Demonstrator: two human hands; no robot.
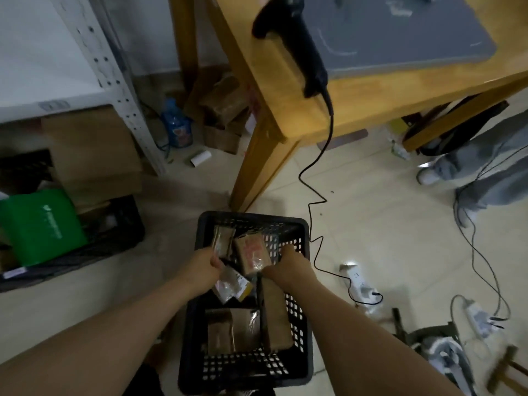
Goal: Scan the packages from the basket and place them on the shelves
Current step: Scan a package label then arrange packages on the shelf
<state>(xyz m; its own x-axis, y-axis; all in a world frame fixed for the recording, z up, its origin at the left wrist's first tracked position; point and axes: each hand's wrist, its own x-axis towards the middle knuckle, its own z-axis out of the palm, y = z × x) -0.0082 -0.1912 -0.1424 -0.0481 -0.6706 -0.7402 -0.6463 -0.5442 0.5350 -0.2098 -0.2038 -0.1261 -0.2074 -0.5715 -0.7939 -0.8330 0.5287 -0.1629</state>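
A wooden table (pixel 300 121) fills the upper right, with a grey mat (pixel 400 38) lying on its top. To the left stands a white metal shelving unit (pixel 114 81) with cardboard boxes (pixel 94 155) under its lowest shelf. On the tiled floor in front of the table leg sits the black plastic basket (pixel 245 375), and well to its left is a black crate (pixel 120 238) holding a green bag (pixel 40 227). Someone in grey trousers (pixel 480 161) stands at the right edge. Inside the basket, a long flat brown package (pixel 275 315) leans along the right wall and another brown package (pixel 228 330) lies beside it at the near end. The black barcode scanner (pixel 297 44) lies at the table's edge, its cable (pixel 314 195) trailing down to the floor beside the basket. The right hand (pixel 288 262) reaches into the far end, fingers curled round the right side of a small brown box with red print (pixel 253 252). The left hand (pixel 204 267) is just beside it, fingers curled in and pinching the top of a white-and-yellow pouch (pixel 233 284).
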